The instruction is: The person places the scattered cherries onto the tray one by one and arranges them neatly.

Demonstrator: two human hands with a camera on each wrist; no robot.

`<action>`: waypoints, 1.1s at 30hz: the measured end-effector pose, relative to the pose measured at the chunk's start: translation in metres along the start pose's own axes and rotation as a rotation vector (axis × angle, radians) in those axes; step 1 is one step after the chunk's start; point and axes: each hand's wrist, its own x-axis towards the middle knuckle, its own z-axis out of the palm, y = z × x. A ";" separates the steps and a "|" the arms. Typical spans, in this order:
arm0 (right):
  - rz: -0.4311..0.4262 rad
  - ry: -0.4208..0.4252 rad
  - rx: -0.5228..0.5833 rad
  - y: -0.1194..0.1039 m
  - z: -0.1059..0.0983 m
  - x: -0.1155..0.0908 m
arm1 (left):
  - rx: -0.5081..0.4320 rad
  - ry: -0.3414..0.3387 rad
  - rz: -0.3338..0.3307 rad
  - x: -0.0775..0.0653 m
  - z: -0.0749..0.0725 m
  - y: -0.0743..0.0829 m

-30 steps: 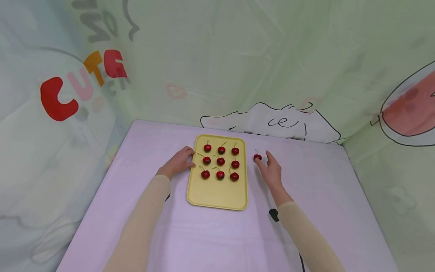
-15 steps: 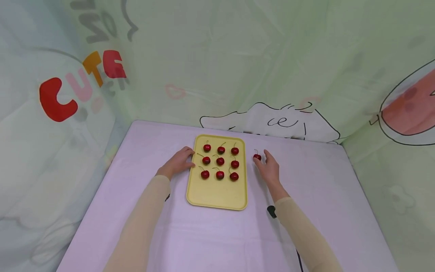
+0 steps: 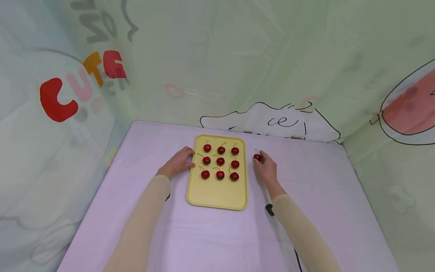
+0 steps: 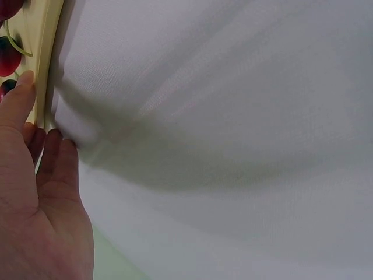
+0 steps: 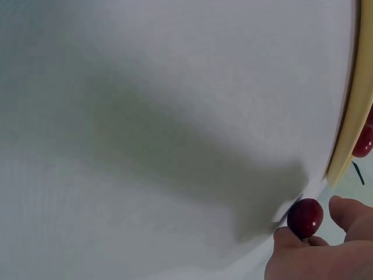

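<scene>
On the yellow tray (image 3: 217, 194) red cherries (image 3: 220, 161) with thin stems stand in three rows of three. Along the tray's left edge my left hand (image 3: 177, 161) lays its thumb on the rim, its fingers extended beside the edge, as the left wrist view shows. One more cherry (image 3: 257, 157) is on the tabletop right of the tray, stem up. Around it my right hand (image 3: 267, 167) has its thumb and fingers. In the right wrist view a fingertip is right at this cherry, and a narrow gap shows between cherry and thumb.
A pale lilac cloth (image 3: 210, 238) covers the table. Behind it hangs a printed green curtain (image 3: 217, 68), with a lighter one on the left. A dark device (image 3: 270, 210) is at the right sleeve, and a black cable (image 3: 298, 260) runs below it.
My right hand has shifted slightly left, and its fingers have drawn in toward the thumb around the lone cherry. The left hand, the tray and the cherries have stayed in place.
</scene>
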 end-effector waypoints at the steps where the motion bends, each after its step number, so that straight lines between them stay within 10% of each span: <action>1: -0.001 0.005 0.000 0.001 0.001 0.001 | -0.005 0.002 0.005 -0.001 0.000 0.001; 33: -0.102 0.030 0.017 -0.018 0.003 -0.012 | -0.001 0.001 -0.007 0.000 0.000 0.000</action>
